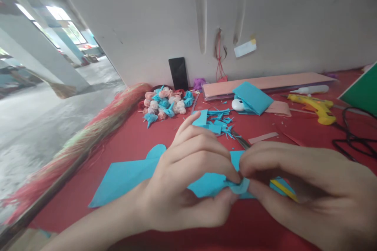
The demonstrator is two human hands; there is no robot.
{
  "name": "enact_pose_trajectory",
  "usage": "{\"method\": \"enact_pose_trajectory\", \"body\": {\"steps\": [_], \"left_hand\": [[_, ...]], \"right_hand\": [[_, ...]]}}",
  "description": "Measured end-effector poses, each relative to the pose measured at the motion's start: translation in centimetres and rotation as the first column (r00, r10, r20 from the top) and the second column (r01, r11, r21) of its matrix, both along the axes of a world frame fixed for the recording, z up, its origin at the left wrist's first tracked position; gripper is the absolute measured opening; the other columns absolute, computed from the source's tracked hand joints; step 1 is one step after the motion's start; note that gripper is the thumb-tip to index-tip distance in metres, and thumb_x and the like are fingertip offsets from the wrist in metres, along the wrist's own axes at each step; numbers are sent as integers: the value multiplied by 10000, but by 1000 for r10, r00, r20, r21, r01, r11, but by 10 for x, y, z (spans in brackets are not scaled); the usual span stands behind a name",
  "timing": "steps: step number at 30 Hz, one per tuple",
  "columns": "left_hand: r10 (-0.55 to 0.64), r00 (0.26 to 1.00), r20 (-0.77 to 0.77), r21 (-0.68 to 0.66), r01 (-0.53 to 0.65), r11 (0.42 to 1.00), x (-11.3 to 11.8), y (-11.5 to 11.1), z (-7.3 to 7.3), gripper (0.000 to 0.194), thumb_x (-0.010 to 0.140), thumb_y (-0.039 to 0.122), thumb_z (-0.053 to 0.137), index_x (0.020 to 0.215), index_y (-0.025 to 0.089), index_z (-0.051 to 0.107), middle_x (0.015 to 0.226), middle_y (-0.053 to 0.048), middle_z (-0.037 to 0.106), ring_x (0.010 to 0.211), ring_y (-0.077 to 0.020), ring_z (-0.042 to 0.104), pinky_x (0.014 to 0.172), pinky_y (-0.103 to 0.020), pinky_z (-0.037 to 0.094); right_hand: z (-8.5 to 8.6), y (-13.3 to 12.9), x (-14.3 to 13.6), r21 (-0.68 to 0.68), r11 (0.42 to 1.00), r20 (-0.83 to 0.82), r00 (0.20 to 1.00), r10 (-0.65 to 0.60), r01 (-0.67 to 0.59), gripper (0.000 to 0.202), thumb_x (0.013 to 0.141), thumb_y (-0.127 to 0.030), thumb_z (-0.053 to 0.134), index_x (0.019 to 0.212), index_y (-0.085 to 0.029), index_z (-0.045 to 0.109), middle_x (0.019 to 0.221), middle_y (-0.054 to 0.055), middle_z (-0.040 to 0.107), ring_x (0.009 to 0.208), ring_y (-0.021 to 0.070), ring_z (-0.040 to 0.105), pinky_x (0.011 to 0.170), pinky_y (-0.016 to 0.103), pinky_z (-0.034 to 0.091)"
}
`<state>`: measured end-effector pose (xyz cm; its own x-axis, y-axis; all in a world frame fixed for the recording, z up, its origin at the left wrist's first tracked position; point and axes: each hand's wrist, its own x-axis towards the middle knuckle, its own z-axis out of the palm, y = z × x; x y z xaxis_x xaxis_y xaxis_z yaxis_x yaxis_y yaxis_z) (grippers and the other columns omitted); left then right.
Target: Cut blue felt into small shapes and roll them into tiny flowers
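Observation:
Between the fingertips of both hands is a small piece of blue crepe paper (242,186), curled at its edge. My left hand (188,176) pinches it by thumb and forefinger, the other fingers loosely bent above. From the right, the thumb and forefinger of my right hand (306,188) close on the same piece. Beneath the hands lies a wide blue paper sheet (126,178) on the red-covered table. A yellow stick-like thing (284,189) shows partly behind my right hand. Scissors (240,140) lie just beyond, partly hidden.
Several pink, white and blue paper flowers (165,104) are heaped at the back left. A phone (178,73) leans on the wall. Blue paper scraps (218,120) lie mid-table. A yellow glue gun (316,106) and its black cable (347,141) are on the right.

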<state>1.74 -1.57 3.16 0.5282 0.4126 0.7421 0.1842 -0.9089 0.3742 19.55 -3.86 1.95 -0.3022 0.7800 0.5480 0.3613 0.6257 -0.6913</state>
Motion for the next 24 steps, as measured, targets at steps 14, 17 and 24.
{"method": "enact_pose_trajectory", "body": {"steps": [14, 17, 24], "left_hand": [[90, 996, 24, -32, -90, 995, 3, -5, -5, 145, 687, 59, 582, 792, 159, 580, 697, -15, 623, 681, -143, 590, 1013, -446, 353], [69, 997, 46, -53, -67, 996, 2, -5, -6, 139, 700, 59, 574, 799, 156, 583, 701, -20, 617, 689, -145, 591, 1011, -456, 361], [21, 999, 30, -62, -20, 998, 2, -2, -6, 150, 694, 26, 568, 798, 132, 589, 693, -32, 611, 706, -143, 596, 889, -377, 466]], "right_hand": [[-3, -11, -6, 416, 878, 7, 965, -262, 235, 155, 740, -68, 605, 819, -202, 608, 762, -68, 690, 694, 63, 637, 717, 120, 455], [-2, -11, -5, 410, 885, 23, 968, -250, 219, 148, 749, -77, 604, 833, -198, 602, 773, -65, 685, 713, 64, 634, 746, 119, 452], [-3, -5, 1, 279, 957, 89, 990, -107, 79, 91, 787, -133, 564, 795, -224, 558, 714, -44, 640, 590, 90, 608, 523, 181, 465]]}}
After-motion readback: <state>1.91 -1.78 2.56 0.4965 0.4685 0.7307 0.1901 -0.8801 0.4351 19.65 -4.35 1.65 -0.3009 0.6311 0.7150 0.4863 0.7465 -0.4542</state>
